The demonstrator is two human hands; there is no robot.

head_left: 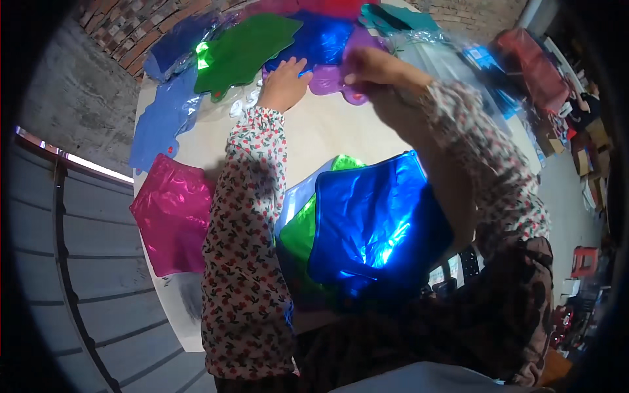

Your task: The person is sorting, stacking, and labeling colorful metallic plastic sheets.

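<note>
My left hand (284, 84) reaches to the far side of a pale round table (327, 134), fingers spread flat beside a purple foil balloon (327, 78). My right hand (375, 67) pinches the upper edge of that purple balloon, lifting it slightly. Behind them lie flat foil balloons: a green one (246, 49), a dark blue one (324, 39) and a teal one (396, 16). Close to my body sits a stack with a shiny blue star-shaped balloon (373, 226) on top of a green one (300, 232).
A magenta star balloon (171, 213) lies at the table's left edge, light blue balloons (160, 121) beyond it. A red balloon (531, 65) and clear plastic wrapping (445, 56) sit at the far right. A brick wall (131, 29) stands behind; grey flooring (78, 249) is left.
</note>
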